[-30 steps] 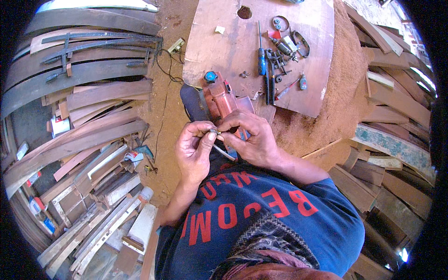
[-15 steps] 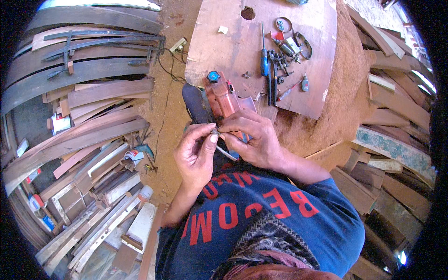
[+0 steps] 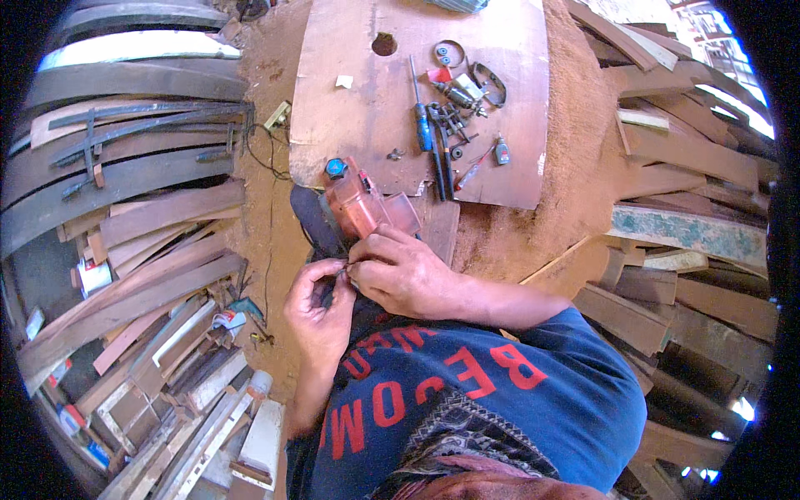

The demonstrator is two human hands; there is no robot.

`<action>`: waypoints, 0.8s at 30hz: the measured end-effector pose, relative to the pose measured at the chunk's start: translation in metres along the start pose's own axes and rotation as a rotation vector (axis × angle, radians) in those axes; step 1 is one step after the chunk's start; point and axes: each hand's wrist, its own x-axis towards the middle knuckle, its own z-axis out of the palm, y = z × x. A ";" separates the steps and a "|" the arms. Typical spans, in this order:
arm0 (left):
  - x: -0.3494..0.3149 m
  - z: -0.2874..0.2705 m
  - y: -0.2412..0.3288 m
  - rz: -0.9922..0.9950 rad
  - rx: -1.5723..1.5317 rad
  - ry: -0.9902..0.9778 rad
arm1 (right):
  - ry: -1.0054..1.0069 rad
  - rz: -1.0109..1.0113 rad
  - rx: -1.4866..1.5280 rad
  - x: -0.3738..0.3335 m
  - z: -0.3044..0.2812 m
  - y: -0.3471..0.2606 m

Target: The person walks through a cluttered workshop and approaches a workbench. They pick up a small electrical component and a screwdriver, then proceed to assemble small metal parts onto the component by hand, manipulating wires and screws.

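Observation:
Just in front of my chest, my left hand (image 3: 321, 307) and my right hand (image 3: 402, 271) meet, fingertips pinched together. Between them is a small part, mostly covered by the fingers and too small to name. Right beyond the hands lies the orange housing of a power tool (image 3: 354, 204) with a blue round knob; my right hand is nearest to it. Farther off on the board are a blue-handled screwdriver (image 3: 423, 129), a motor armature (image 3: 460, 92), a black belt (image 3: 492, 83), a red screwdriver (image 3: 471, 172) and a small grey bottle (image 3: 502, 152).
A worn plywood board (image 3: 342, 117) with a round hole carries the parts. Sawdust (image 3: 575, 142) covers the ground around it. Timber (image 3: 125, 187) is stacked at the left, with clamps (image 3: 90, 146) on it, and more planks (image 3: 692, 229) lie at the right. A dark cable (image 3: 258, 154) trails beside the board.
The view has shifted, so the board sits farther left. Both hands stay together, still pinching; my right hand now covers more of the small part.

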 end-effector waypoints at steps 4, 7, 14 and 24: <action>-0.003 -0.002 -0.003 -0.007 0.024 -0.002 | -0.012 0.018 0.024 -0.005 0.002 0.001; -0.003 0.001 -0.005 0.043 -0.003 0.041 | 0.042 0.039 0.043 -0.003 0.002 -0.001; -0.004 0.001 0.002 0.100 0.196 0.018 | -0.051 0.119 -0.058 -0.005 0.001 -0.003; 0.001 0.001 0.016 0.296 0.509 -0.023 | -0.104 0.267 -0.115 -0.001 0.004 -0.009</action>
